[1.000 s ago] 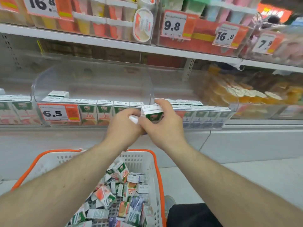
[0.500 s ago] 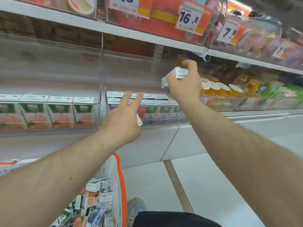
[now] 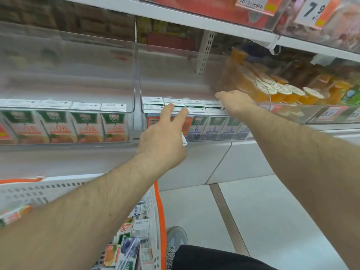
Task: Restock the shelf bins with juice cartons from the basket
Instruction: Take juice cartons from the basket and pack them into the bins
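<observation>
My right hand reaches palm down into the back right corner of the clear shelf bin and lowers a white-topped juice carton onto the rows there; my hand hides most of it. That bin holds purple-labelled cartons. In front of the bin's orange price label hovers my left hand, two fingers stretched out and a small white piece tucked at its thumb side. Several mixed cartons lie in the white basket with its orange rim, below my left arm.
The neighbouring clear bin on the left holds a row of orange-labelled cartons. Orange jelly cups fill the bin to the right. A shelf with price tags hangs overhead. My shoe stands on pale floor tiles.
My right hand has dropped from above the bin down into its back right corner with the carton. My left hand stays near the bin's front. The view has swung right.
</observation>
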`<control>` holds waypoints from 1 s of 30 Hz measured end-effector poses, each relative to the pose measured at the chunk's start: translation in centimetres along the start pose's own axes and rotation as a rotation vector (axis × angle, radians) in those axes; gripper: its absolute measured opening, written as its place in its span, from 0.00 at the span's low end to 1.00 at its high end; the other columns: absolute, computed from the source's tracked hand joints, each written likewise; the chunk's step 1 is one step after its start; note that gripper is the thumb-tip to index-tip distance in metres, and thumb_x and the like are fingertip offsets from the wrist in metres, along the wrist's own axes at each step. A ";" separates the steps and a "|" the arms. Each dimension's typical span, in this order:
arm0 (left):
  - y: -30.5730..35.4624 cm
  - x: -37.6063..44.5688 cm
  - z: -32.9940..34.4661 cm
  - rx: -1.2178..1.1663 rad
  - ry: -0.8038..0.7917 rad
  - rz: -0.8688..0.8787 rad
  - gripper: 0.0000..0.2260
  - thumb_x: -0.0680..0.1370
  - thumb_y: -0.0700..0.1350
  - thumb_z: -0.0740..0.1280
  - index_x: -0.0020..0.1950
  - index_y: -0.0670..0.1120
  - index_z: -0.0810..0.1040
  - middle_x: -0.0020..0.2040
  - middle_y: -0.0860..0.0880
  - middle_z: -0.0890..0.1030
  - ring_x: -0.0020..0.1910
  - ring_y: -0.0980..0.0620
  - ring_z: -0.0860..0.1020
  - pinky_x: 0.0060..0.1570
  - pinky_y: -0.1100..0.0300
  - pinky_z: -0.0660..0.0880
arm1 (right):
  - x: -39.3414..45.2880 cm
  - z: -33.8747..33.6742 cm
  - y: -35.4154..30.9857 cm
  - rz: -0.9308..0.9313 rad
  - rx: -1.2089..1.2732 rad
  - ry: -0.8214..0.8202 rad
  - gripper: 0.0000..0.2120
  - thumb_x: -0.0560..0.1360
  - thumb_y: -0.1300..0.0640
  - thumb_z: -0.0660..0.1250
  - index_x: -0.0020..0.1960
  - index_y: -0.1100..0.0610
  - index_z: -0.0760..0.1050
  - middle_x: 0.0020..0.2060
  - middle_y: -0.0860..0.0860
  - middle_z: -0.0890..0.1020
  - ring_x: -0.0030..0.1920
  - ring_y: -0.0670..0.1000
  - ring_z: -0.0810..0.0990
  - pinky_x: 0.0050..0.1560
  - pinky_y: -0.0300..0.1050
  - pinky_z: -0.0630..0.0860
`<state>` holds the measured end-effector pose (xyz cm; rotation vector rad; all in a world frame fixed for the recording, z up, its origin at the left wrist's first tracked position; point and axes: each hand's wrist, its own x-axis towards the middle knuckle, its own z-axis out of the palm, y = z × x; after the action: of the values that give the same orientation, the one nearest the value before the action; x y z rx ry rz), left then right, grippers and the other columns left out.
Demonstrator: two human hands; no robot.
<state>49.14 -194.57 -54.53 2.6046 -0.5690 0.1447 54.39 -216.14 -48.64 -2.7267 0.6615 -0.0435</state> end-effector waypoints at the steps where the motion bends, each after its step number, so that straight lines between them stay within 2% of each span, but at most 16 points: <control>1: 0.0 0.0 0.0 0.003 -0.002 -0.001 0.40 0.72 0.42 0.69 0.77 0.58 0.51 0.79 0.54 0.46 0.62 0.40 0.74 0.45 0.54 0.70 | 0.0 0.1 0.0 0.029 -0.008 -0.006 0.30 0.81 0.38 0.47 0.71 0.56 0.71 0.66 0.57 0.74 0.61 0.61 0.74 0.57 0.51 0.67; 4: 0.0 -0.2 0.2 0.003 -0.009 -0.003 0.40 0.73 0.42 0.69 0.77 0.59 0.50 0.79 0.55 0.45 0.61 0.40 0.75 0.45 0.54 0.69 | 0.0 0.3 0.0 0.051 -0.046 -0.005 0.39 0.79 0.32 0.39 0.74 0.56 0.67 0.70 0.58 0.72 0.66 0.61 0.71 0.59 0.52 0.65; 6: 0.0 -0.2 0.2 -0.002 -0.027 -0.007 0.40 0.73 0.42 0.69 0.77 0.59 0.49 0.79 0.55 0.44 0.61 0.40 0.75 0.46 0.54 0.70 | 0.1 0.5 0.0 0.040 -0.062 -0.015 0.41 0.77 0.30 0.37 0.74 0.55 0.67 0.70 0.58 0.72 0.68 0.61 0.70 0.67 0.54 0.66; 9: 0.1 -0.1 -0.4 -0.013 -0.055 -0.011 0.41 0.73 0.42 0.69 0.78 0.59 0.48 0.79 0.55 0.44 0.62 0.41 0.74 0.47 0.54 0.72 | 0.2 0.5 -0.2 0.049 -0.095 -0.005 0.43 0.76 0.28 0.35 0.74 0.54 0.67 0.71 0.57 0.72 0.70 0.62 0.69 0.73 0.62 0.60; 12: 0.0 0.1 -1.0 -0.063 -0.083 -0.014 0.42 0.73 0.41 0.68 0.79 0.59 0.49 0.79 0.56 0.45 0.66 0.41 0.72 0.52 0.52 0.73 | 0.1 0.5 -0.5 0.073 -0.137 0.010 0.43 0.76 0.29 0.34 0.74 0.54 0.67 0.71 0.57 0.72 0.71 0.61 0.67 0.75 0.62 0.54; 14: -0.2 0.2 -1.3 -0.104 -0.084 0.005 0.42 0.72 0.41 0.68 0.79 0.60 0.49 0.79 0.57 0.44 0.69 0.42 0.70 0.55 0.52 0.74 | -0.1 0.5 -0.5 0.059 -0.163 0.078 0.41 0.77 0.30 0.35 0.69 0.54 0.73 0.65 0.58 0.77 0.67 0.61 0.72 0.72 0.62 0.56; 16: -0.3 -0.2 -1.5 -0.170 -0.059 0.036 0.43 0.72 0.40 0.68 0.79 0.61 0.47 0.79 0.58 0.43 0.69 0.44 0.69 0.56 0.54 0.74 | -0.4 0.8 -0.3 -0.024 -0.161 0.267 0.37 0.79 0.33 0.38 0.54 0.55 0.79 0.50 0.56 0.81 0.56 0.59 0.77 0.68 0.60 0.62; 17: -0.4 -0.5 -1.6 -0.216 -0.039 0.046 0.44 0.72 0.40 0.69 0.79 0.61 0.46 0.79 0.59 0.43 0.69 0.45 0.69 0.54 0.55 0.74 | -0.7 1.0 -0.3 -0.094 -0.148 0.394 0.33 0.80 0.35 0.41 0.45 0.55 0.78 0.43 0.54 0.81 0.50 0.59 0.78 0.63 0.59 0.65; 19: -0.5 -1.3 -1.7 -0.341 0.017 0.061 0.46 0.70 0.40 0.70 0.79 0.59 0.46 0.77 0.59 0.47 0.66 0.47 0.70 0.51 0.61 0.72 | -1.8 1.5 -0.4 -0.234 -0.116 0.581 0.27 0.81 0.41 0.46 0.33 0.53 0.71 0.31 0.50 0.75 0.41 0.57 0.75 0.53 0.54 0.69; 20: -0.7 -1.8 -1.7 -0.421 0.040 0.061 0.46 0.70 0.39 0.71 0.79 0.58 0.48 0.75 0.59 0.50 0.64 0.49 0.70 0.48 0.65 0.71 | -2.5 1.8 -0.7 -0.292 -0.102 0.624 0.25 0.81 0.43 0.48 0.30 0.53 0.67 0.28 0.48 0.71 0.38 0.56 0.73 0.49 0.52 0.68; 23: -1.3 -3.2 -2.5 -0.659 0.068 0.007 0.43 0.70 0.38 0.71 0.78 0.56 0.52 0.68 0.56 0.59 0.57 0.54 0.70 0.44 0.69 0.69 | -5.0 2.7 -2.5 -0.434 -0.042 0.694 0.23 0.80 0.48 0.53 0.27 0.53 0.61 0.25 0.46 0.64 0.33 0.55 0.68 0.41 0.49 0.64; 25: -2.3 -3.9 -3.5 -0.913 0.016 -0.122 0.40 0.72 0.39 0.73 0.77 0.56 0.55 0.62 0.53 0.68 0.53 0.53 0.75 0.44 0.66 0.74 | -7.1 3.5 -4.1 -0.513 0.055 0.731 0.21 0.79 0.51 0.54 0.28 0.54 0.61 0.25 0.47 0.64 0.33 0.55 0.67 0.39 0.50 0.64; 27: -3.4 -4.8 -5.1 -1.242 -0.129 -0.323 0.34 0.74 0.50 0.73 0.75 0.57 0.60 0.55 0.51 0.76 0.51 0.49 0.80 0.48 0.55 0.80 | -9.8 4.5 -5.9 -0.577 0.238 0.706 0.19 0.78 0.51 0.55 0.30 0.56 0.63 0.27 0.48 0.67 0.34 0.53 0.67 0.38 0.47 0.62; 28: -4.0 -5.3 -5.8 -1.383 -0.197 -0.401 0.27 0.75 0.57 0.69 0.72 0.55 0.66 0.52 0.49 0.80 0.49 0.47 0.82 0.49 0.50 0.80 | -11.4 5.0 -7.0 -0.605 0.352 0.644 0.19 0.77 0.51 0.55 0.30 0.57 0.64 0.27 0.49 0.67 0.33 0.52 0.67 0.37 0.47 0.61; 29: -4.7 -5.8 -6.5 -1.501 -0.234 -0.457 0.22 0.77 0.62 0.64 0.65 0.52 0.73 0.48 0.47 0.83 0.46 0.47 0.82 0.48 0.49 0.80 | -12.9 5.3 -8.0 -0.628 0.456 0.542 0.19 0.76 0.50 0.57 0.30 0.59 0.65 0.27 0.51 0.68 0.33 0.53 0.68 0.36 0.48 0.62; 30: -5.5 -6.2 -7.1 -1.588 -0.240 -0.502 0.22 0.78 0.65 0.59 0.59 0.49 0.76 0.43 0.46 0.85 0.41 0.47 0.82 0.46 0.50 0.79 | -14.5 5.5 -9.1 -0.638 0.523 0.400 0.18 0.75 0.50 0.59 0.31 0.61 0.69 0.27 0.52 0.71 0.34 0.54 0.70 0.36 0.49 0.65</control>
<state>45.81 -184.54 -51.81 1.1092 0.0231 -0.5627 46.03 -200.30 -50.17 -2.3026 -0.1519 -0.8033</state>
